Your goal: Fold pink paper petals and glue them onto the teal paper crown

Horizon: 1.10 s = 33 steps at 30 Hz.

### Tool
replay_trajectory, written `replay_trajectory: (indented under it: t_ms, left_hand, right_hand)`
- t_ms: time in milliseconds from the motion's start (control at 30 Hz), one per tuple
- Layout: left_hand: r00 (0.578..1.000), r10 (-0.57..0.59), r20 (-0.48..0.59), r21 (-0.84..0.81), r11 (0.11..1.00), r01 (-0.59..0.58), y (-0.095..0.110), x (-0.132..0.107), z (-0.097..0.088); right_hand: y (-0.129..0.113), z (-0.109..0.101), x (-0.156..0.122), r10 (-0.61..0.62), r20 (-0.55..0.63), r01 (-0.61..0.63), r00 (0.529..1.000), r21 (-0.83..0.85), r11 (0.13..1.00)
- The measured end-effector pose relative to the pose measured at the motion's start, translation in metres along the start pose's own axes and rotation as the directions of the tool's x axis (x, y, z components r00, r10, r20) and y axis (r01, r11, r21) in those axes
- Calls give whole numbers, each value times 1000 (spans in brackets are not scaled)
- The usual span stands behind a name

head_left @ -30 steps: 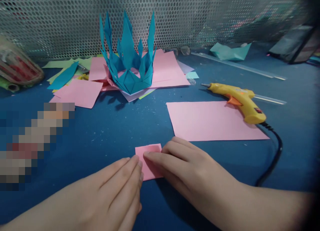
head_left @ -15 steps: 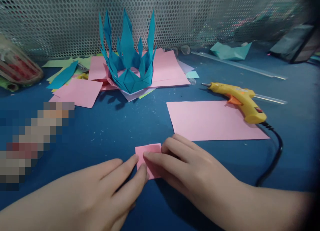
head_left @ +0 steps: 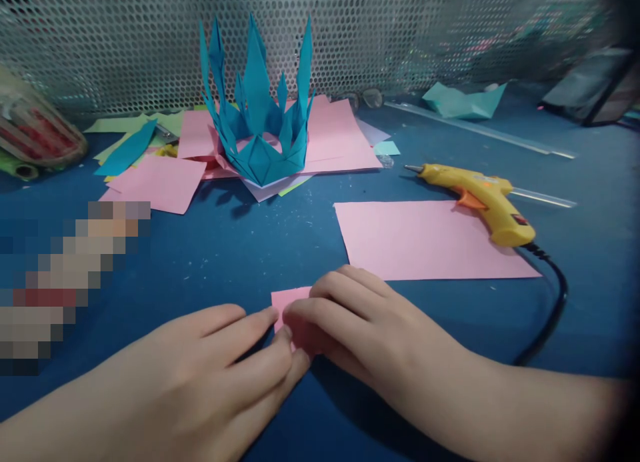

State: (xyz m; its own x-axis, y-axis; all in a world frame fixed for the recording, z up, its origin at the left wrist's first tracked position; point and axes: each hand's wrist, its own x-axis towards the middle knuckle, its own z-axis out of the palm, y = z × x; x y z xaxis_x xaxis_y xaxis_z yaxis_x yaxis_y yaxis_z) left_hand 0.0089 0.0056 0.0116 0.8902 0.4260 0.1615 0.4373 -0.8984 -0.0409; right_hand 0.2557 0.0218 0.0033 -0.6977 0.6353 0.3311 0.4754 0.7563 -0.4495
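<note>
A small folded pink paper (head_left: pixel 287 299) lies on the blue table, mostly covered by both hands. My left hand (head_left: pixel 220 369) comes in from the lower left, its fingertips pressed on the paper's left and near edge. My right hand (head_left: pixel 350 319) comes in from the lower right with curled fingers pinching the paper's right side. Only the paper's top left corner shows.
A large pink sheet (head_left: pixel 425 239) lies just beyond my right hand. A yellow glue gun (head_left: pixel 480 194) with a black cord (head_left: pixel 553 309) rests to the right. A blue paper crown (head_left: pixel 257 119) stands on pink sheets by the mesh wall. Paper scraps lie at the left.
My right hand has slid left over the small pink paper and curled its fingers. My left fingertips have moved under the paper's near edge, so more of the paper is hidden.
</note>
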Motion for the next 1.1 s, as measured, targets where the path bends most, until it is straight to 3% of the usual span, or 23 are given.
replay_trajectory:
  t_ms: [100,367,500,633,800,1100]
  left_hand:
    - [997,70,44,-12,997,-70,1,6,-2]
    - [1000,8,20,-67,998,-7,2,22,-11]
    - [998,-18,67,-154,988,28,0,24,-11]
    - [991,-8,136,-139,990,27,-1,25,-10]
    - [991,-13,135,-164,986,35,1,25,-12]
    - [999,45,-19,-336,941,-49,-18,23,-23]
  right_hand:
    - [0,0,1,16,3,-16,1000,22,1000]
    - [6,-5,7,142,35,-146,989,272,951]
    - [8,-9,9,217,68,-227,974,356,907]
    - [6,-9,9,269,47,-269,962,348,898]
    - [8,-7,6,297,16,-288,955,292,912]
    - [8,-8,6,296,35,-296,954,247,923]
